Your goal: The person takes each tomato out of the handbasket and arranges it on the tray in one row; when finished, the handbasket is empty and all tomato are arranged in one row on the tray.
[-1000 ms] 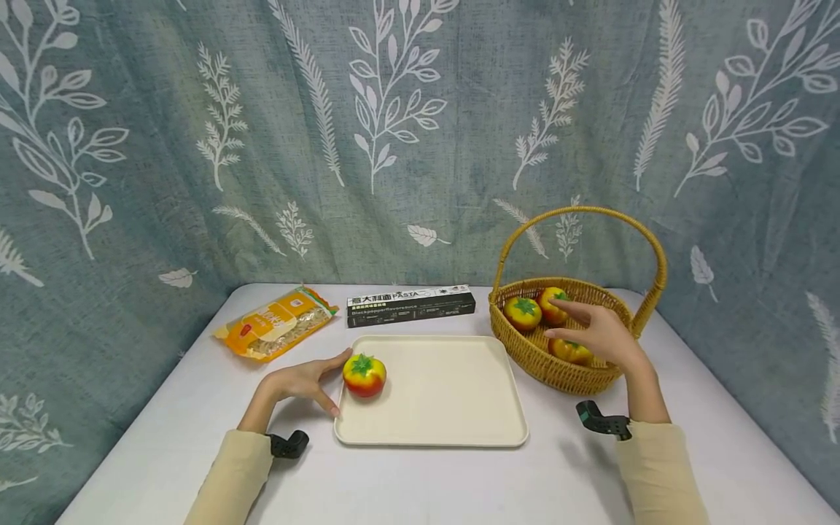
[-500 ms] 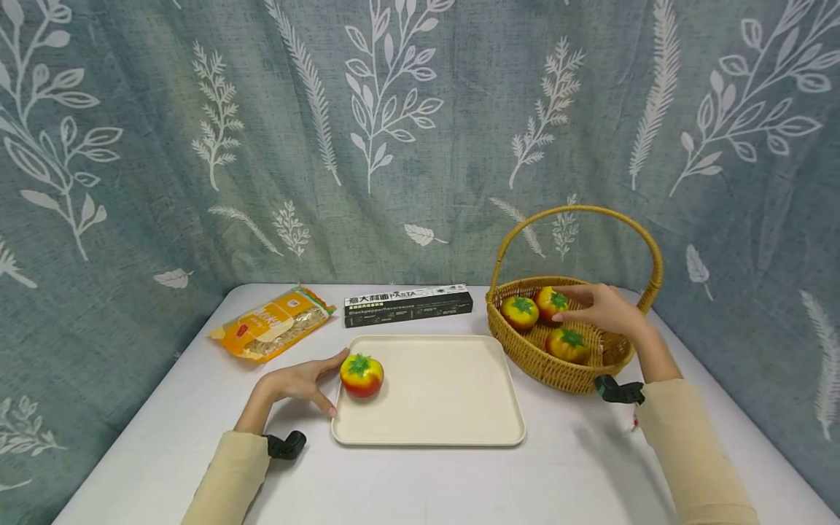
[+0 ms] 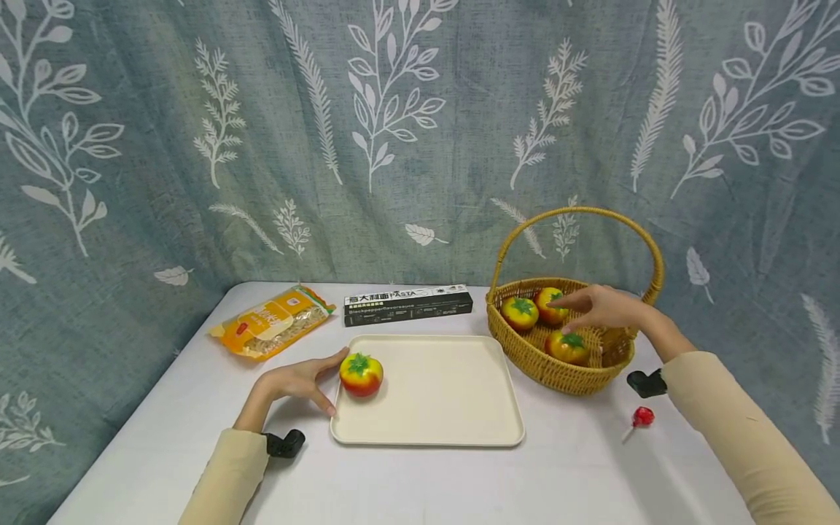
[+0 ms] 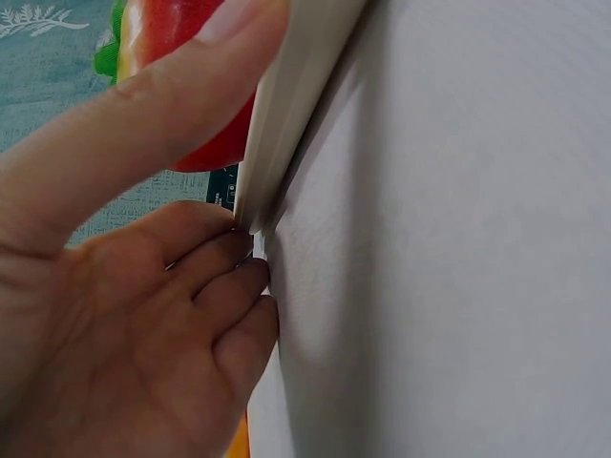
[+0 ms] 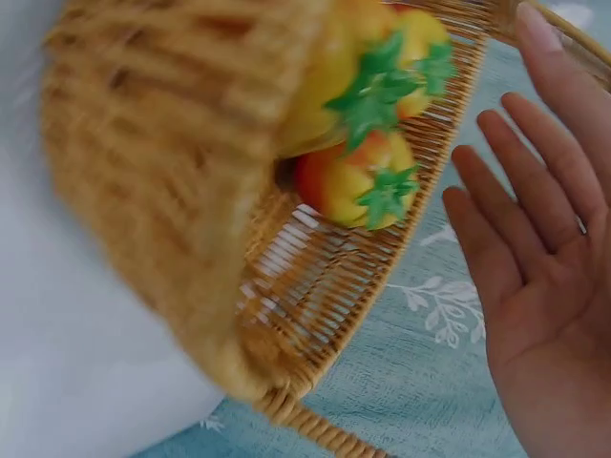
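Observation:
My left hand (image 3: 298, 383) touches the left edge of a cream tray (image 3: 446, 394), fingertips and thumb set apart along its rim. In the left wrist view the thumb (image 4: 143, 129) lies by the rim, beside a red and yellow tomato-like fruit (image 3: 361, 379) on the tray. My right hand (image 3: 610, 308) is over the right side of a wicker basket (image 3: 558, 375), fingers extended and holding nothing. Inside the basket lie three similar fruits: one at left (image 3: 520, 313), one behind (image 3: 550, 306), and one in front (image 3: 566, 347), just under the right thumb.
An orange-yellow food packet (image 3: 275, 321) lies at the back left. Beside it is a black and white pasta box (image 3: 408, 305) behind the tray. The basket's tall handle (image 3: 580, 210) arches overhead. A red lollipop (image 3: 643, 417) lies on the white table right of the tray.
The right forearm has swung outward to the right, uncovering the lollipop, while the hand stays over the basket. My left hand, the tray and the fruits look unchanged.

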The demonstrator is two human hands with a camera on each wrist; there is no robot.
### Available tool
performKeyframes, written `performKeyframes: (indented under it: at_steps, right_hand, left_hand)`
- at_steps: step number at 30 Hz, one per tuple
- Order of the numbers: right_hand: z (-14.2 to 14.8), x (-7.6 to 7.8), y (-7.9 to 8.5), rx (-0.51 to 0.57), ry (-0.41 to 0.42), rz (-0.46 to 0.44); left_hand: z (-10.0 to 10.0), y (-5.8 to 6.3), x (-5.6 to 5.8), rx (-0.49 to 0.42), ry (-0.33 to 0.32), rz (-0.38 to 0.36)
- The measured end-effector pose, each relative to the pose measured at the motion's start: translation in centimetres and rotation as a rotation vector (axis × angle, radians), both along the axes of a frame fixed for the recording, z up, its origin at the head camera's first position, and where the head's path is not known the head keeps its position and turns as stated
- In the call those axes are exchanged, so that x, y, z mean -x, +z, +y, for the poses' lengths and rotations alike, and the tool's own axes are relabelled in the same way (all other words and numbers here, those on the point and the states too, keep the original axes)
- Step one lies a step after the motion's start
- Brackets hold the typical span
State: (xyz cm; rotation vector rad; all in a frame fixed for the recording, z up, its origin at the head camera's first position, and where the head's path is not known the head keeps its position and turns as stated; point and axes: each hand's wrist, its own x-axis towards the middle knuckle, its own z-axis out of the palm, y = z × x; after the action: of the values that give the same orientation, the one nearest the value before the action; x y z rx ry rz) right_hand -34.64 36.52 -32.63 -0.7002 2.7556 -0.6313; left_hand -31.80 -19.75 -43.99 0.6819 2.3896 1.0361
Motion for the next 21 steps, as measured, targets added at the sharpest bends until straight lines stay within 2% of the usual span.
performKeyframes:
  at_steps: [8,21]
  right_hand:
    - [0.2,0.7,-0.9,-0.045,0.108,-0.089]
    - [0.2,1.3,-2.3,-0.147,0.141,-0.125]
  left_hand:
    - [0.0,0.1,0.1,0.012,0.008,-0.003]
    - [0.0,0.2,0.0,0.004,-0.002,-0.005]
